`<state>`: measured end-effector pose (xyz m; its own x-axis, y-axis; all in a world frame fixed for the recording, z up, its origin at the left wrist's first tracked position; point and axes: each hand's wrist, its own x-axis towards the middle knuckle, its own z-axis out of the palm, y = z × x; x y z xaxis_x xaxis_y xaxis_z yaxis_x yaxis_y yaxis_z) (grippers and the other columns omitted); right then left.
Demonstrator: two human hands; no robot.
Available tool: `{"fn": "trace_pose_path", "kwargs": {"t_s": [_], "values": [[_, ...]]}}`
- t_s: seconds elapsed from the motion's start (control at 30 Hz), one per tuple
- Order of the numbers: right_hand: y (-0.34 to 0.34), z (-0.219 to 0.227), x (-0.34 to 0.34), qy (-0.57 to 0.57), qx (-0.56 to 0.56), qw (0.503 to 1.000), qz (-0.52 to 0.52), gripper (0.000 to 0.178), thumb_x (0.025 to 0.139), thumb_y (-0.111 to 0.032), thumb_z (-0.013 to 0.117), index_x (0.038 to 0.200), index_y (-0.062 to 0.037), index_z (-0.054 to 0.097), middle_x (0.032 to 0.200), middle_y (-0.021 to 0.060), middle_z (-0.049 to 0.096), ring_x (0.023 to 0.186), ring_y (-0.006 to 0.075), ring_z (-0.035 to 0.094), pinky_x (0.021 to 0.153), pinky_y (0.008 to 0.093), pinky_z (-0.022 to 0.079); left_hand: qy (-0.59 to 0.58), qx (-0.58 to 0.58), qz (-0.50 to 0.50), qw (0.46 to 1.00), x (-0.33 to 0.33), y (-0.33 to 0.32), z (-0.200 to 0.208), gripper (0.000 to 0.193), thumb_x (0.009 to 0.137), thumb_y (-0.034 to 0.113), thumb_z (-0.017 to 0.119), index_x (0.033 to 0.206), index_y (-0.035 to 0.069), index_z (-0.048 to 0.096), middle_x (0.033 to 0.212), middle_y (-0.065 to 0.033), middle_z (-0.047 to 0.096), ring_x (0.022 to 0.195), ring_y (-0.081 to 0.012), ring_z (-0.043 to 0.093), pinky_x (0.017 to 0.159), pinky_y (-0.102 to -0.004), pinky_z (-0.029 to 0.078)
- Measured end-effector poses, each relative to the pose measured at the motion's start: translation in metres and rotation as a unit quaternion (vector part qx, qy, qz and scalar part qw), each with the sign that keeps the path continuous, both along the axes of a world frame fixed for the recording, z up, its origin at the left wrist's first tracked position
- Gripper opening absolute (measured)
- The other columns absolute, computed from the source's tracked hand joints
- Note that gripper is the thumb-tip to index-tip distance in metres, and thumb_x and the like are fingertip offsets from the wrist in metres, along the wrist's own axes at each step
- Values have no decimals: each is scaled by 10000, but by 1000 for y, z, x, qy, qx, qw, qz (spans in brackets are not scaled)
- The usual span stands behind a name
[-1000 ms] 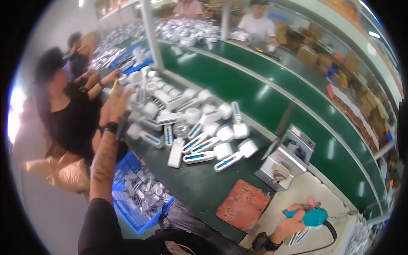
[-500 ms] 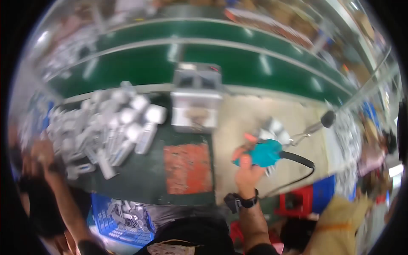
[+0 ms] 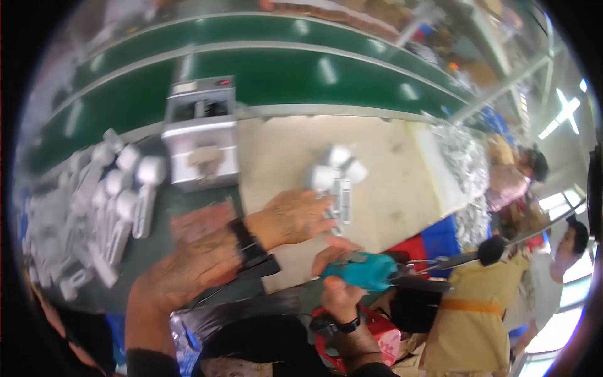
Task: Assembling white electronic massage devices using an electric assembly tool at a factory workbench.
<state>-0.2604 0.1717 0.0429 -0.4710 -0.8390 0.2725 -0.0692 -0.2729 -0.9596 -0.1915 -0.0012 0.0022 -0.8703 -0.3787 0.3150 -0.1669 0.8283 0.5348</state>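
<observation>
My right hand (image 3: 342, 296) grips a teal power screwdriver (image 3: 367, 271) near the front edge of the bench. The tool points left, and a black cable and a thin hanging line run off its rear. My left hand (image 3: 292, 217) reaches across a beige board (image 3: 389, 188), palm down, fingers stretched forward and slightly apart. Its fingertips are beside a small group of white plastic parts with rounded heads and slotted handles (image 3: 341, 188); blur hides whether they touch. Black bands circle both wrists.
A pile of similar white parts (image 3: 103, 201) covers the left of the bench. A grey-white box-shaped device (image 3: 202, 147) stands behind a red mat (image 3: 201, 223), partly under my left forearm. Silvery wrapped material (image 3: 461, 163) lies at right; a black ball (image 3: 492, 251) hangs nearby. People are at right.
The view has swung right. My left hand has come from the far left to the white parts on the board. My right hand has drawn the screwdriver back from them toward the front edge.
</observation>
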Motion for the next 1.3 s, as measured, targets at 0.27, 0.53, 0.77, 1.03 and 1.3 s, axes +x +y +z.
{"fn": "trace_pose_path", "kwargs": {"t_s": [0.27,0.53,0.77,1.03,1.3], "values": [[-12,-11,-13,-20,-16,999,22,783,869,-527,777,1317,71,547,786,58,631,697,127,580,631,261,438,-28,-39,127,991,23,-12,-1,395,965,351,636,1211,46,595,1010,-190,665,905,-381,660,775,-480,521],[-59,-20,-4,-23,18,997,76,672,916,-423,749,1321,70,535,823,65,638,759,130,604,647,258,444,112,62,184,975,77,-3,29,302,847,101,725,1072,-37,578,1029,-200,633,935,-435,649,785,-472,536],[-79,-15,13,25,37,995,87,609,977,-427,657,1306,68,525,831,83,640,776,181,635,689,307,501,103,46,172,979,142,15,37,270,802,71,743,1060,34,673,960,-121,619,920,-356,633,809,-436,536],[-87,-8,43,3,-6,994,110,714,985,-582,572,1281,65,521,757,61,566,677,166,563,628,314,478,110,46,171,978,170,17,10,306,762,101,800,1037,44,678,989,-82,619,919,-296,626,810,-397,528],[-106,22,72,-58,-73,987,134,769,939,-740,493,1216,-24,525,676,21,475,586,142,458,547,304,394,110,-3,170,979,173,14,6,332,738,133,817,1027,49,676,1020,-89,639,906,-299,621,809,-406,522]]}}
